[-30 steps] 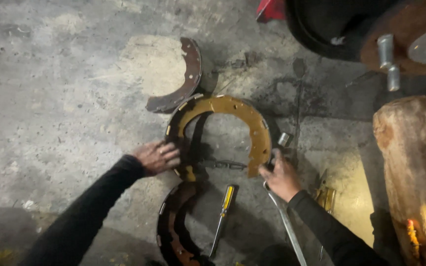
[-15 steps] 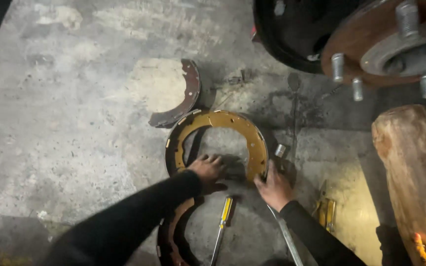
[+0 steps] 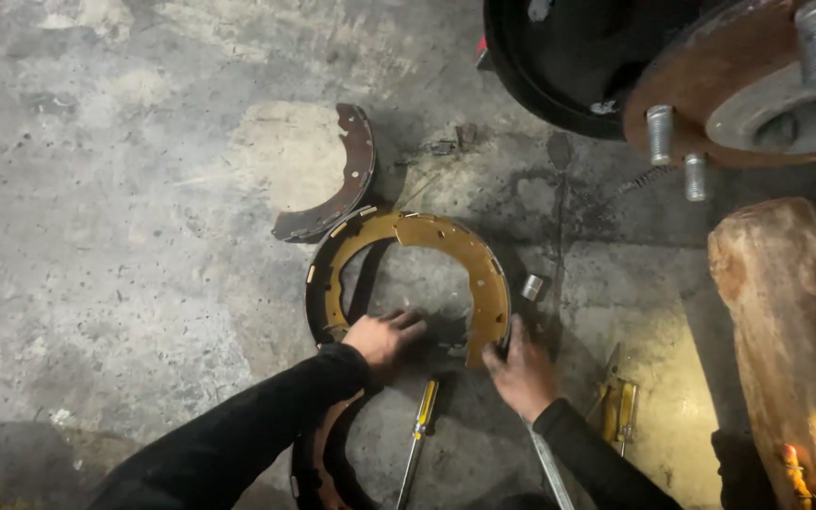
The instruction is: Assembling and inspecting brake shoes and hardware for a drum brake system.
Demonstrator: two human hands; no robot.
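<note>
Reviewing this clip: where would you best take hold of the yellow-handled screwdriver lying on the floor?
Grip the yellow-handled screwdriver by its handle, coming from above. It lies flat on the concrete floor between the two hands, handle uppermost in the view and uncovered; the thin shaft offers less to hold.

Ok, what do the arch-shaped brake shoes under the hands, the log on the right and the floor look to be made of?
The brake shoes look like metal with a tan-gold coating or lining; rivet-like spots show along the arc. The separate dark shoe looks like rusted metal, brown and chipped at one end. The log is bare wood, with visible grain. The floor seems to be concrete, grey, stained and patchy.
</note>
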